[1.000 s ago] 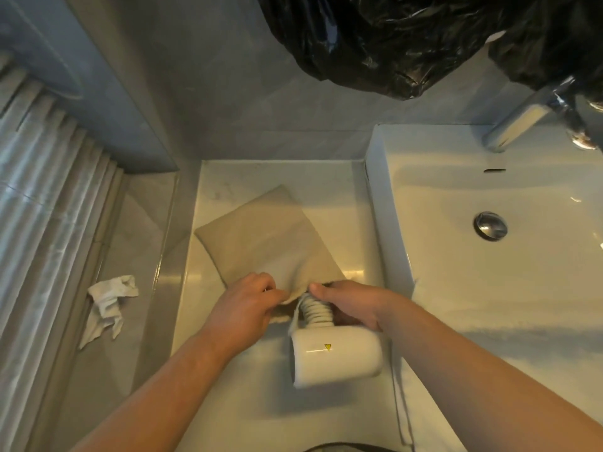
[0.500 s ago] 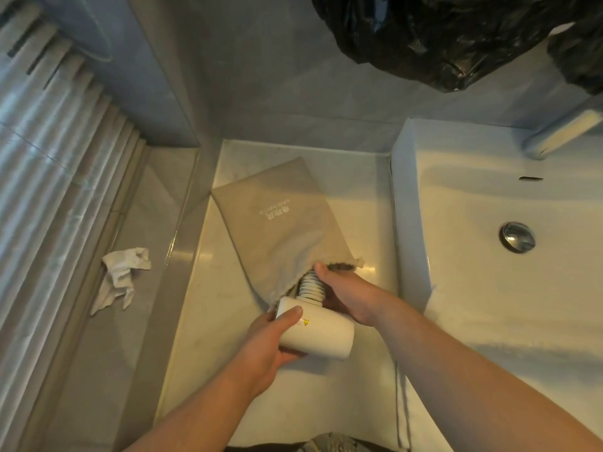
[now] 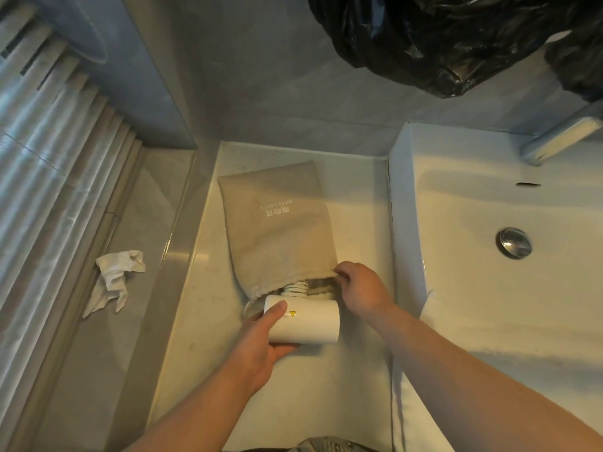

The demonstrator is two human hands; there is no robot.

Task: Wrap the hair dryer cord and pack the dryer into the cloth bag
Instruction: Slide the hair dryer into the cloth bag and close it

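Note:
A beige cloth bag (image 3: 277,226) with white lettering lies flat on the white counter (image 3: 355,197), its mouth towards me. The white hair dryer (image 3: 310,324) lies across the mouth, its handle wound with white cord (image 3: 295,288) poking into the opening. My left hand (image 3: 261,347) grips the dryer's barrel at its left end, thumb on top. My right hand (image 3: 359,288) pinches the right edge of the bag's mouth and holds it open. The handle's far end is hidden inside the bag.
A white sink basin (image 3: 489,256) with a chrome drain (image 3: 514,242) borders the counter on the right, a tap (image 3: 561,138) above it. A black plastic bag (image 3: 440,37) hangs overhead. A crumpled white tissue (image 3: 114,278) lies on the grey ledge to the left.
My left hand left the bag's edge and took the dryer barrel. My right hand moved from the cord-wound handle to the bag's mouth. The bag swung more upright and the handle went in.

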